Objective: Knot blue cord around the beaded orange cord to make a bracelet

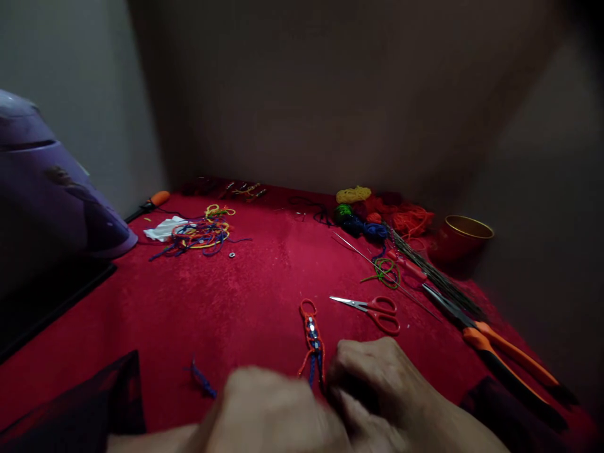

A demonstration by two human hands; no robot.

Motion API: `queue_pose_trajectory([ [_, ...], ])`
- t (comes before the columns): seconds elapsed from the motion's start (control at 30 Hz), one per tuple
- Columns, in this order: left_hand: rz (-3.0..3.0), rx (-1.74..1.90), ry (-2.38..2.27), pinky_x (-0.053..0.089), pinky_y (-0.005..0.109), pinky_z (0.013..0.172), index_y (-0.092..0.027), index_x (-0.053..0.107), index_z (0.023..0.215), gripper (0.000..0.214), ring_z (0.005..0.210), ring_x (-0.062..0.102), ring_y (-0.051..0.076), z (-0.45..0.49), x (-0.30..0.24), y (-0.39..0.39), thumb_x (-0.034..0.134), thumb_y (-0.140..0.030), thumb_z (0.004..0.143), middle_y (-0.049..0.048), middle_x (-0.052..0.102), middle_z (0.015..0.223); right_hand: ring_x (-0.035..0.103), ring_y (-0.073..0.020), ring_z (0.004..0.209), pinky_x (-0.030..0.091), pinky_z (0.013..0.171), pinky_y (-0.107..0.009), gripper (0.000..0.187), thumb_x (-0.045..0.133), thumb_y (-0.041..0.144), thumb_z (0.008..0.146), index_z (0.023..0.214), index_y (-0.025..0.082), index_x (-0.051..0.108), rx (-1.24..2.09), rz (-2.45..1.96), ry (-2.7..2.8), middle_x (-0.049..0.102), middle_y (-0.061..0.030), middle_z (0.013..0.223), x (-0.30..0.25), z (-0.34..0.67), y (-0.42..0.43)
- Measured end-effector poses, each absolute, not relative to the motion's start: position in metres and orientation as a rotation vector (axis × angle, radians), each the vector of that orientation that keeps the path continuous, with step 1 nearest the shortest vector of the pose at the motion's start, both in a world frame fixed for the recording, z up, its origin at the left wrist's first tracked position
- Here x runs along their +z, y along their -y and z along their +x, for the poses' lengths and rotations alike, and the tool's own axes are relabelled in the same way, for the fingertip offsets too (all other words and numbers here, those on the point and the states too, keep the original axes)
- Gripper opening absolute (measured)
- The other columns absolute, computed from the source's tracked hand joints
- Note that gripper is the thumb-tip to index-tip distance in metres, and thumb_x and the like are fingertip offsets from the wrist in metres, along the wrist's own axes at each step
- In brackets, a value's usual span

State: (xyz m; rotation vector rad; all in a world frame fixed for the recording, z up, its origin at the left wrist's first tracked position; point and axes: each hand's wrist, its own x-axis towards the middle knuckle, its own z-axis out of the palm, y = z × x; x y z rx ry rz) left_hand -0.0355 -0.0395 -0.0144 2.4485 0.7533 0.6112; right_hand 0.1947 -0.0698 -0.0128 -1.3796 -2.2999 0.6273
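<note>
A small braided piece (313, 333) of orange and blue cord, with shiny metal nuts along its middle and an orange loop at the top, lies on the red cloth just beyond my hands. Its loose cord ends run down towards my fingers. My right hand (377, 384) is closed at the lower end of these cords, its fingertips mostly hidden. Blurred by motion, my left hand (268, 415) is curled closed beside it; what it grips is hidden. A blue cord end (204, 380) sticks out left of that hand. Red-handled scissors (372, 308) rest right of the braid.
Tangled cord scraps (201, 236) and a metal nut (231, 255) lie back left, near a purple appliance (61, 182). Yarn bundles (372, 214), a green cord (387, 274), a thin rod (368, 259), orange-handled pliers (486, 340) and a red cup (453, 245) are on the right.
</note>
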Motion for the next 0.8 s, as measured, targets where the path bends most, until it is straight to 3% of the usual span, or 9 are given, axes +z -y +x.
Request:
queue_pose_trajectory([
  [0.1, 2.468, 0.776, -0.605, 0.048, 0.027, 0.065, -0.019, 0.065, 0.102, 0.029, 0.077, 0.059, 0.018, -0.01, -0.004, 0.023, 0.043, -0.009, 0.086, 0.0065, 0.065, 0.085, 0.048, -0.0114, 0.059, 0.037, 0.059, -0.024, 0.016, 0.048, 0.004, 0.079, 0.076, 0.019, 0.054, 0.675, -1.352, 2.319, 0.059, 0.0017, 0.071, -0.015, 0.195, 0.068],
  [0.17, 2.464, 0.801, -0.539, 0.046, 0.025, 0.064, -0.014, 0.067, 0.091, 0.024, 0.075, 0.055, 0.017, 0.003, -0.004, 0.011, 0.045, -0.007, 0.085, 0.0065, 0.061, 0.08, 0.046, -0.0107, 0.059, 0.035, 0.057, -0.024, 0.015, 0.049, 0.004, 0.078, 0.076, 0.018, 0.053, 0.717, -1.348, 2.325, 0.059, 0.0018, 0.071, -0.015, 0.195, 0.067],
  [0.33, 2.485, 0.555, -0.524, 0.044, 0.023, 0.067, -0.016, 0.067, 0.076, 0.023, 0.079, 0.051, 0.015, 0.014, -0.015, -0.003, 0.048, -0.007, 0.086, 0.005, 0.056, 0.086, 0.045, -0.0094, 0.057, 0.033, 0.055, -0.023, 0.015, 0.051, 0.003, 0.076, 0.076, 0.018, 0.053, 0.733, -1.35, 2.316, 0.058, 0.0031, 0.069, -0.012, 0.195, 0.066],
  [0.8, 2.54, 0.52, -0.49, 0.042, 0.022, 0.063, -0.014, 0.064, 0.072, 0.024, 0.072, 0.052, 0.014, 0.014, -0.027, -0.007, 0.048, -0.004, 0.087, 0.0044, 0.059, 0.079, 0.05, -0.0106, 0.06, 0.035, 0.059, -0.023, 0.015, 0.052, 0.004, 0.073, 0.071, 0.019, 0.053, 0.654, -1.37, 2.376, 0.061, 0.0026, 0.068, -0.008, 0.199, 0.07],
])
